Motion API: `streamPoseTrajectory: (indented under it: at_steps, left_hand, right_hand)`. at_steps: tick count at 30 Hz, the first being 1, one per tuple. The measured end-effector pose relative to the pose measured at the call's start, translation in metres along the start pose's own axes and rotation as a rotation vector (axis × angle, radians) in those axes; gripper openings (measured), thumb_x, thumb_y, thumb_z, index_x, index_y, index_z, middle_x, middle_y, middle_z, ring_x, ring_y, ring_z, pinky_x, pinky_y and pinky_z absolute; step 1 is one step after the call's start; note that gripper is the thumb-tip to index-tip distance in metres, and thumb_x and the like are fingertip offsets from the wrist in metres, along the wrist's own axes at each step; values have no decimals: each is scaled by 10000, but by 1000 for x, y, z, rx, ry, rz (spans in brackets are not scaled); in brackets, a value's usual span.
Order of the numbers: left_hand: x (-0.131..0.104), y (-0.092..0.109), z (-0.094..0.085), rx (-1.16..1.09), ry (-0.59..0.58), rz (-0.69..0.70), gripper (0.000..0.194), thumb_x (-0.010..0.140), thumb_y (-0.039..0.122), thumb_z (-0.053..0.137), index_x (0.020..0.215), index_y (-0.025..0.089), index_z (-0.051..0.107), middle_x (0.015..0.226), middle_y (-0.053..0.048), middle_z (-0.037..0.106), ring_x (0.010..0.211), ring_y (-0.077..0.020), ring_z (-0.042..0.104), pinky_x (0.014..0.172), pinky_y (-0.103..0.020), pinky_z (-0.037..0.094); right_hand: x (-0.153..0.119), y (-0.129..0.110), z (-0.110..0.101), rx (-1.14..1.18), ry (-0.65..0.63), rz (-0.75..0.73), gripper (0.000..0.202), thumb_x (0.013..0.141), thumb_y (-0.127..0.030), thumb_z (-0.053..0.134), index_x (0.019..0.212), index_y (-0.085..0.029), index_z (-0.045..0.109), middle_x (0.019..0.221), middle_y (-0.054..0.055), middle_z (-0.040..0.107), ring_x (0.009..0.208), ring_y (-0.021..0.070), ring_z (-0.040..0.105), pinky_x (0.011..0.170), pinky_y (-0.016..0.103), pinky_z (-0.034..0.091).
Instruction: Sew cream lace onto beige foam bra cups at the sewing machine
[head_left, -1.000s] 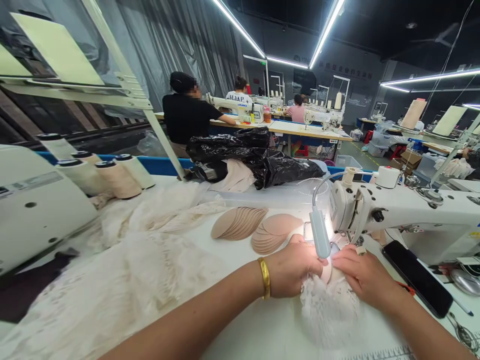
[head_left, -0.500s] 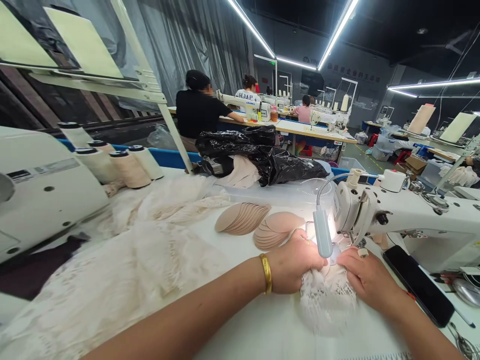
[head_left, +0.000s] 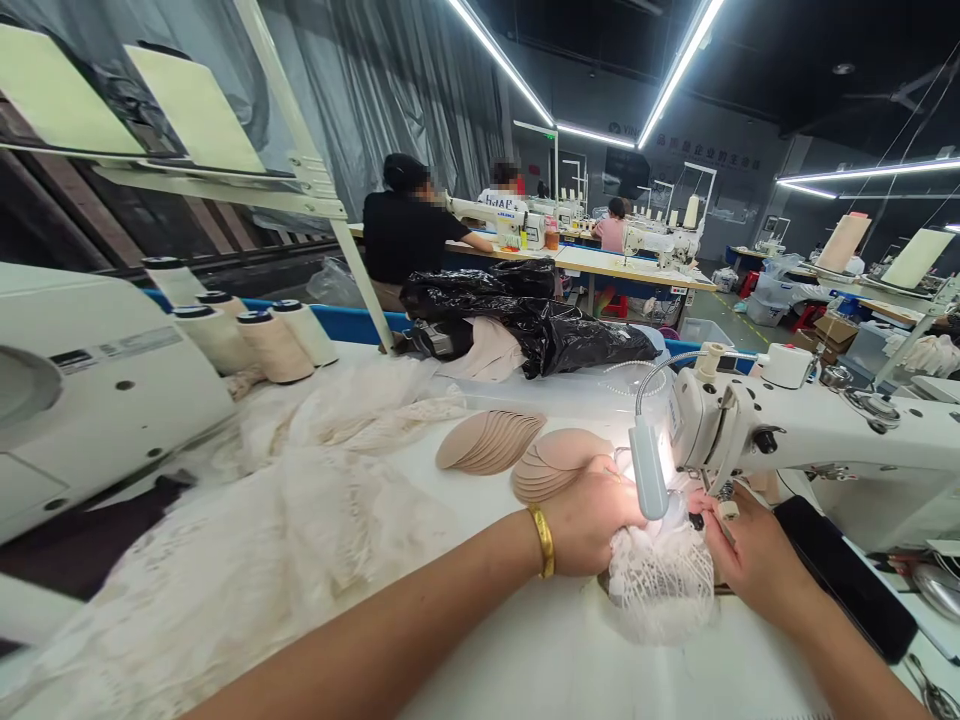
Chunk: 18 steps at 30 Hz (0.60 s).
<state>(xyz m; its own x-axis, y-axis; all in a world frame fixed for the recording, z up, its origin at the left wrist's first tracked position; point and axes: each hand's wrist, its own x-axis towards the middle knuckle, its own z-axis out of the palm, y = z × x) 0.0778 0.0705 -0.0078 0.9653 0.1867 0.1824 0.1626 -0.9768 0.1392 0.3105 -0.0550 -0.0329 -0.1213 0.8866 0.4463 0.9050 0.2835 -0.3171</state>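
Here we are at the white table [head_left: 480, 665], and the lace piece [head_left: 664, 585] sits right between the two hands, bunched under the lamp's glare! The left hand [head_left: 589, 515], gold bangle [head_left: 544, 541] at the wrist, bears on its left edge; fingertips lost behind the lamp [head_left: 649, 470], so pinching or merely pressing, I can't tell. Over on the right, the right hand [head_left: 754, 545] has thumb and forefinger together on a small dark object [head_left: 697, 521] (too tiny to name, folks!), a black phone [head_left: 844, 575] lying just beside. Beyond, the sewing machine [head_left: 810, 425] looms, two fanned stacks of beige ovals [head_left: 491, 445] lie left of it, then a crumpled black bag [head_left: 570, 330], and farther back a co-worker in black [head_left: 412, 235] sits at another bench!
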Motion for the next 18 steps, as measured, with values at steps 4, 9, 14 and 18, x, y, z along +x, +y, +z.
streamPoseTrajectory:
  at_steps: [4, 9, 14, 18]
  left_hand:
    - [-2, 0, 3, -33, -22, 0, 198, 717, 153, 651, 888, 247, 683, 836, -9, 728, 906, -247, 652, 979, -425, 351]
    - [-7, -1, 3, -21, -65, 4, 216, 737, 196, 663, 942, 255, 690, 906, -16, 743, 968, -263, 670, 944, -427, 377]
    - [-12, 10, 5, 42, -55, -98, 268, 804, 324, 672, 1066, 269, 682, 1052, -54, 706, 1020, -297, 636, 886, -439, 419]
    - [-9, 26, 8, 206, -119, -321, 354, 855, 526, 605, 999, 215, 693, 1023, -134, 659, 937, -354, 612, 869, -563, 409]
  right_hand:
    - [-5, 4, 6, -18, 64, -75, 260, 1005, -176, 408, 1098, -227, 646, 1035, 101, 713, 987, 270, 698, 757, 375, 589]
    - [-7, 10, 16, -60, 118, -225, 254, 992, -177, 436, 1139, -249, 629, 926, 65, 743, 810, 237, 731, 689, 336, 599]
    - [1, 12, 36, -96, -11, -503, 366, 974, -325, 605, 1333, -309, 541, 1156, 46, 760, 997, 232, 739, 777, 281, 599]
    - [0, 17, 59, -214, -23, -509, 282, 976, -280, 590, 1258, -289, 577, 924, 18, 756, 791, 209, 728, 650, 261, 555]
